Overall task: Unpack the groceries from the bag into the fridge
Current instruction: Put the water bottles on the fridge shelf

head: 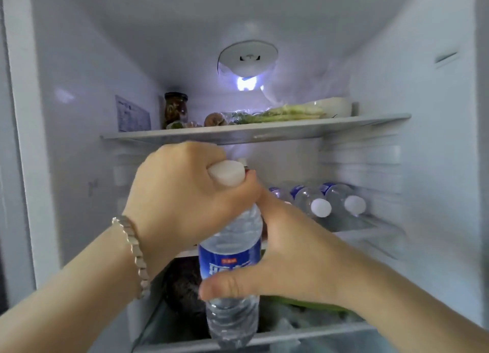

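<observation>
Both hands grip my water bottle (232, 313), left hand (180, 194) on cap (227, 171), right hand (291, 260) on label (230, 257), aiming for bottles (317, 201) at two o'clock.

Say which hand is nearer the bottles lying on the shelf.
Right. The right hand is just left of those bottles; the left hand, at the cap, is farther left.

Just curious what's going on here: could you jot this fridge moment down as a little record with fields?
Held item: water bottle, upright
Left hand: grips its top by the white cap
Right hand: grips its blue label
Top shelf: glass jar, green stalks, white bowl
Shelf below: clear bottles lying down
</observation>
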`<state>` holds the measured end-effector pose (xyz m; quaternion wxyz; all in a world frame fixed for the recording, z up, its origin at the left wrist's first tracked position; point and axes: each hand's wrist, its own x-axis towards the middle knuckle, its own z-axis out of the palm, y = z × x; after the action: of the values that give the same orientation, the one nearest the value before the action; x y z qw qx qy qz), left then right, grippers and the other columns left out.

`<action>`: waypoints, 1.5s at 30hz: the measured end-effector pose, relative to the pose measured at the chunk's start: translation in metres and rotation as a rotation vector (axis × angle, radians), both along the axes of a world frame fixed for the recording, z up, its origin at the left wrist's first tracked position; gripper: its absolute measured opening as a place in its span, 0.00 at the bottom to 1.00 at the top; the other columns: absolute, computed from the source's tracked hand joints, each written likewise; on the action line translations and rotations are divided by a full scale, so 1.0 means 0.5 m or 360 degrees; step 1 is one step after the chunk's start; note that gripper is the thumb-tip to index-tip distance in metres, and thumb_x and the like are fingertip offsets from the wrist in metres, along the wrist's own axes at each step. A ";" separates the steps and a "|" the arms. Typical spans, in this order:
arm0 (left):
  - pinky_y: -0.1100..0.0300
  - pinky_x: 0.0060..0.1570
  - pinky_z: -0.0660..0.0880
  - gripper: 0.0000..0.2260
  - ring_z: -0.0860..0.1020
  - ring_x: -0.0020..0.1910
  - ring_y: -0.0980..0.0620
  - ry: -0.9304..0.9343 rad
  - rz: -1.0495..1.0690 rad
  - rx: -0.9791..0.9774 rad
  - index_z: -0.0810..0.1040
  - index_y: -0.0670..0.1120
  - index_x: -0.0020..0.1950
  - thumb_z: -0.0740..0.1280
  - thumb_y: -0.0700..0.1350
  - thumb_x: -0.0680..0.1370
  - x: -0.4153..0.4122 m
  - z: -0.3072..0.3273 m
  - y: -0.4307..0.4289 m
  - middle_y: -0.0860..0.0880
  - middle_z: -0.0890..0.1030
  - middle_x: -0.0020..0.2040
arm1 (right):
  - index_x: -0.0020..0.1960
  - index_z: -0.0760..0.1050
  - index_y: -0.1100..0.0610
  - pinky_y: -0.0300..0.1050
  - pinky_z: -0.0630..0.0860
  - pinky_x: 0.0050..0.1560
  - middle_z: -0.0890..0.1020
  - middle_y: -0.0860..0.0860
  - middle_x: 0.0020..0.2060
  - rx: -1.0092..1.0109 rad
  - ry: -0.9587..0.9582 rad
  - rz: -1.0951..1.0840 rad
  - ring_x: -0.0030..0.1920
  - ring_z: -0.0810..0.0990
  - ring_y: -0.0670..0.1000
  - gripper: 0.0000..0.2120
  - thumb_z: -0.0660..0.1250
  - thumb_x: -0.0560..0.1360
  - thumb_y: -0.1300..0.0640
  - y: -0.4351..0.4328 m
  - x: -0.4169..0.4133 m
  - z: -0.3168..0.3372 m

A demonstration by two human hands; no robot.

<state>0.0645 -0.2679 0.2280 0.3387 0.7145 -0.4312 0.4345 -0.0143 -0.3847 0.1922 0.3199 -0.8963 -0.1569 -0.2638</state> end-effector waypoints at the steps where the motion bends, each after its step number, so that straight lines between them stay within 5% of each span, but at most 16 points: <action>1: 0.61 0.26 0.59 0.20 0.63 0.23 0.49 -0.0092 -0.0038 -0.0013 0.62 0.43 0.25 0.63 0.59 0.62 -0.014 0.012 -0.011 0.47 0.64 0.22 | 0.52 0.66 0.36 0.30 0.74 0.49 0.79 0.32 0.47 0.0008 -0.0146 -0.0120 0.50 0.77 0.32 0.29 0.80 0.59 0.48 0.002 -0.009 0.006; 4: 0.60 0.26 0.61 0.22 0.63 0.24 0.52 -0.0262 -0.0254 0.0033 0.63 0.46 0.26 0.58 0.64 0.65 -0.033 0.045 -0.046 0.49 0.66 0.22 | 0.51 0.71 0.42 0.44 0.78 0.47 0.82 0.39 0.43 0.0067 -0.0359 -0.0451 0.45 0.81 0.39 0.28 0.78 0.54 0.43 -0.027 -0.036 0.024; 8: 0.62 0.37 0.70 0.19 0.71 0.32 0.58 0.0098 -0.1072 0.0169 0.72 0.54 0.34 0.50 0.63 0.75 0.023 0.021 -0.098 0.55 0.75 0.32 | 0.52 0.74 0.41 0.49 0.79 0.48 0.82 0.38 0.43 0.0079 -0.0534 -0.0765 0.45 0.81 0.41 0.33 0.73 0.49 0.35 -0.083 -0.082 0.026; 10: 0.55 0.44 0.72 0.22 0.74 0.38 0.56 0.0209 -0.0867 0.0255 0.75 0.49 0.41 0.50 0.63 0.75 0.079 -0.038 -0.125 0.52 0.77 0.38 | 0.53 0.71 0.37 0.48 0.79 0.47 0.81 0.36 0.44 0.0060 -0.0653 -0.0918 0.46 0.81 0.41 0.34 0.70 0.47 0.33 -0.107 -0.102 0.027; 13: 0.60 0.49 0.74 0.14 0.75 0.45 0.60 0.0291 -0.0193 0.0755 0.76 0.53 0.48 0.56 0.59 0.77 0.144 -0.137 -0.158 0.57 0.75 0.47 | 0.49 0.68 0.29 0.38 0.76 0.43 0.78 0.29 0.45 0.0005 -0.0806 -0.1017 0.45 0.78 0.37 0.31 0.69 0.46 0.32 -0.132 -0.123 0.032; 15: 0.61 0.48 0.75 0.14 0.76 0.46 0.59 0.0243 -0.0026 0.0802 0.77 0.54 0.48 0.54 0.58 0.78 0.159 -0.168 -0.169 0.58 0.76 0.48 | 0.48 0.66 0.25 0.28 0.71 0.43 0.75 0.25 0.45 -0.0107 -0.0916 -0.1027 0.46 0.75 0.32 0.29 0.69 0.48 0.31 -0.142 -0.125 0.032; 18: 0.61 0.46 0.75 0.13 0.76 0.44 0.60 0.0241 -0.0071 0.0769 0.76 0.54 0.47 0.54 0.56 0.78 0.164 -0.172 -0.173 0.58 0.78 0.47 | 0.54 0.69 0.34 0.21 0.67 0.48 0.74 0.24 0.47 -0.0249 -0.1135 -0.0979 0.49 0.72 0.26 0.31 0.72 0.52 0.33 -0.164 -0.108 0.029; 22: 0.63 0.41 0.73 0.13 0.76 0.41 0.59 0.0137 -0.0007 0.0765 0.75 0.54 0.46 0.53 0.55 0.79 0.166 -0.180 -0.172 0.57 0.78 0.45 | 0.58 0.69 0.50 0.20 0.64 0.56 0.73 0.37 0.51 -0.0466 -0.1394 -0.0828 0.57 0.68 0.27 0.32 0.73 0.58 0.40 -0.221 -0.045 0.020; 26: 0.65 0.35 0.68 0.14 0.75 0.39 0.59 0.0079 0.0035 0.0714 0.74 0.54 0.47 0.51 0.56 0.79 0.171 -0.192 -0.179 0.57 0.77 0.44 | 0.59 0.67 0.54 0.23 0.63 0.60 0.69 0.49 0.55 -0.0579 -0.1335 -0.0826 0.58 0.69 0.40 0.34 0.77 0.57 0.50 -0.286 0.037 -0.006; 31: 0.66 0.31 0.62 0.23 0.75 0.41 0.58 0.0055 0.0075 0.0714 0.75 0.54 0.52 0.42 0.59 0.77 0.171 -0.200 -0.185 0.57 0.78 0.46 | 0.59 0.68 0.46 0.41 0.70 0.60 0.70 0.46 0.59 -0.0509 -0.1020 -0.1000 0.59 0.71 0.48 0.33 0.77 0.60 0.64 -0.337 0.102 -0.064; 37: 0.64 0.34 0.64 0.32 0.78 0.43 0.57 -0.0032 0.0066 0.0605 0.76 0.54 0.54 0.35 0.60 0.72 0.168 -0.201 -0.180 0.56 0.79 0.48 | 0.55 0.75 0.50 0.38 0.70 0.51 0.76 0.41 0.56 0.0060 -0.0949 -0.1303 0.53 0.76 0.46 0.17 0.73 0.67 0.54 -0.308 0.076 -0.068; 43: 0.65 0.25 0.58 0.25 0.75 0.28 0.58 -0.0051 0.0145 0.0611 0.77 0.53 0.38 0.42 0.58 0.73 0.166 -0.202 -0.177 0.56 0.79 0.32 | 0.57 0.76 0.51 0.36 0.65 0.48 0.78 0.47 0.55 0.0076 -0.0773 -0.1364 0.50 0.73 0.45 0.15 0.70 0.72 0.55 -0.301 0.046 -0.058; 45: 0.64 0.28 0.61 0.29 0.76 0.32 0.57 -0.0073 0.0090 0.0559 0.77 0.53 0.41 0.38 0.59 0.71 0.172 -0.209 -0.181 0.56 0.79 0.36 | 0.58 0.75 0.51 0.37 0.65 0.48 0.78 0.48 0.54 0.0042 -0.0704 -0.1353 0.50 0.73 0.46 0.14 0.70 0.73 0.55 -0.303 0.053 -0.041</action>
<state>0.1507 -0.3586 0.1233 0.1864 0.7644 -0.4878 0.3781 0.0119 -0.5361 0.1718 0.1540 -0.7992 0.1625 -0.5577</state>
